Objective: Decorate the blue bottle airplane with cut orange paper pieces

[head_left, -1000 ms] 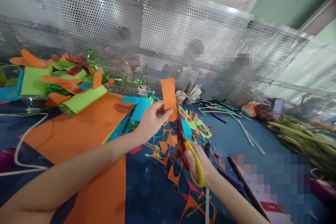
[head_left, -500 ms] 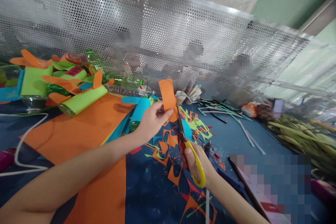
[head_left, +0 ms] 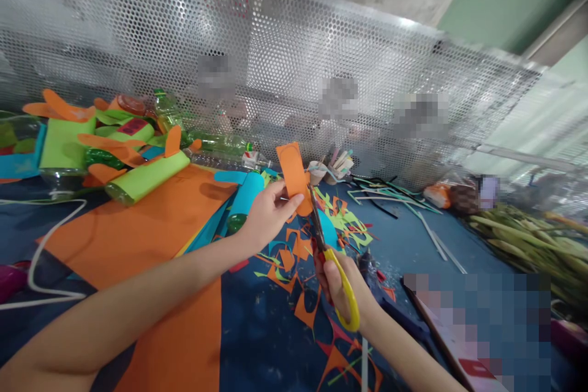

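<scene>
My left hand (head_left: 269, 211) pinches an orange paper strip (head_left: 292, 170) near its lower end, holding it upright above the table. A rounded outline is drawn at the strip's top. In my right hand (head_left: 346, 285) is a pair of scissors (head_left: 342, 278) with a yellow and a red handle. Their blades point up and meet the strip's right edge, close to my left fingertips. Beneath lie orange paper scraps (head_left: 307, 309) with curved cut-outs. A blue-wrapped bottle (head_left: 248, 196) lies just behind my left hand.
Large orange paper sheets (head_left: 184, 306) cover the left side. Paper-wrapped bottles (head_left: 149, 177) are piled at the back left. Paper cups with sticks (head_left: 337, 170) stand against the perforated metal panel (head_left: 294, 55). A dark blue glue gun (head_left: 395, 306) lies right of my right hand.
The orange strip tilts slightly further left, still in my left hand. The scissors stay at its right edge with almost no shift. The whole view has moved a little.
</scene>
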A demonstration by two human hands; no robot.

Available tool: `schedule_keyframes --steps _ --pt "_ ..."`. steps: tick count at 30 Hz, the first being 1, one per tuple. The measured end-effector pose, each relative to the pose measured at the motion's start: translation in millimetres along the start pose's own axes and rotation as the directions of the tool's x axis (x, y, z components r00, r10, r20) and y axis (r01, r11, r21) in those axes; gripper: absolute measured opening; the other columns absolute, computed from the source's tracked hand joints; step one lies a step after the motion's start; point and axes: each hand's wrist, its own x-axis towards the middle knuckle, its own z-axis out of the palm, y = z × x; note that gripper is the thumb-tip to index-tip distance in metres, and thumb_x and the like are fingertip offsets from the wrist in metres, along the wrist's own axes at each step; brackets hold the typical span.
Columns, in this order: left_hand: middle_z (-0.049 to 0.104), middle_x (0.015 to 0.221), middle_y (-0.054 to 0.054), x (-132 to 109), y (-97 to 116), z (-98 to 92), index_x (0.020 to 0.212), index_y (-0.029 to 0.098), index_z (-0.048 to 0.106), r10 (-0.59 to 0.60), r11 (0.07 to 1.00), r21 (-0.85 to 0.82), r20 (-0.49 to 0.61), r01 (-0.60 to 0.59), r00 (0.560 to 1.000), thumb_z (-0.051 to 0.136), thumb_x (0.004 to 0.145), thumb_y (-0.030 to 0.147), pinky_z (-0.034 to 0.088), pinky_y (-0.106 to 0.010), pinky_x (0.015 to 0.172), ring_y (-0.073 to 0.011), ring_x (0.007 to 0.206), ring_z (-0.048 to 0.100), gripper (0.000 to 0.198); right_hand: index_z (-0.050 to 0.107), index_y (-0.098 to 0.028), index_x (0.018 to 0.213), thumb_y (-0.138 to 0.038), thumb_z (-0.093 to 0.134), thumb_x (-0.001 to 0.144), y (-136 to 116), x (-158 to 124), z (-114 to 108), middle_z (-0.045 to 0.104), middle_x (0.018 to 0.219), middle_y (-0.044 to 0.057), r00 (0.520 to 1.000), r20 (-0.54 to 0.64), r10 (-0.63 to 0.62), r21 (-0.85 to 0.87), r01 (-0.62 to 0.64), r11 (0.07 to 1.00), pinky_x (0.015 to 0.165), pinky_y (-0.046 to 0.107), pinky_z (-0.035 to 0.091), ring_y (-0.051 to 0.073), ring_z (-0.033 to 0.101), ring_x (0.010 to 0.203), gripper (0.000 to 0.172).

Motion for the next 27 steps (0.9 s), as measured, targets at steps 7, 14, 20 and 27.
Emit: schedule_keyframes --steps 7,14,20,27 --pt "0.063 0.085 -0.005 0.8 0.9 -0.9 0.097 0.016 0.059 -0.036 0.999 -0.018 0.004 0.036 0.999 0.054 0.084 0.030 0.051 -0.032 0.075 -0.0151 0.072 0.059 0.020 0.036 -0.023 0.061 -0.064 0.029 0.085 4.0 -1.1 4.2 0.036 0.042 -0.005 0.997 -0.041 0.072 0.027 -0.071 0.997 0.034 0.023 0.027 0.009 0.034 0.035 0.049" --pt "0.066 0.099 -0.008 0.1 -0.1 0.6 0.112 0.018 0.053 -0.066 0.990 -0.106 0.219 0.091 0.973 0.058 0.081 0.027 0.052 -0.034 0.077 -0.0196 0.089 0.064 0.033 0.043 -0.022 0.066 -0.055 0.048 0.081 8.2 12.0 -1.1 0.054 0.055 0.000 0.969 -0.182 0.165 0.049 -0.159 0.986 0.050 0.027 0.044 0.015 0.054 0.051 0.037" --pt "0.068 0.084 -0.004 -9.8 -12.4 -1.9 0.141 0.024 0.021 -0.195 0.974 0.037 0.645 0.225 0.738 0.062 0.078 0.027 0.050 -0.025 0.059 -0.0167 0.072 0.066 0.075 0.036 -0.023 0.067 -0.048 0.064 0.070 16.6 27.2 -7.3 0.054 0.062 -0.001 0.885 -0.447 0.131 0.207 -0.040 0.977 0.059 0.029 0.046 0.015 0.054 0.058 0.037" --pt "0.064 0.101 -0.009 -5.0 -9.7 2.9 0.112 0.018 0.059 -0.183 0.978 0.175 0.436 0.117 0.881 0.063 0.077 0.038 0.049 -0.027 0.068 -0.0186 0.085 0.062 0.040 0.035 -0.023 0.067 -0.043 0.065 0.069 23.5 26.4 1.3 0.044 0.060 -0.006 0.935 -0.347 0.080 0.276 0.020 0.961 0.052 0.025 0.042 0.011 0.046 0.053 0.037"
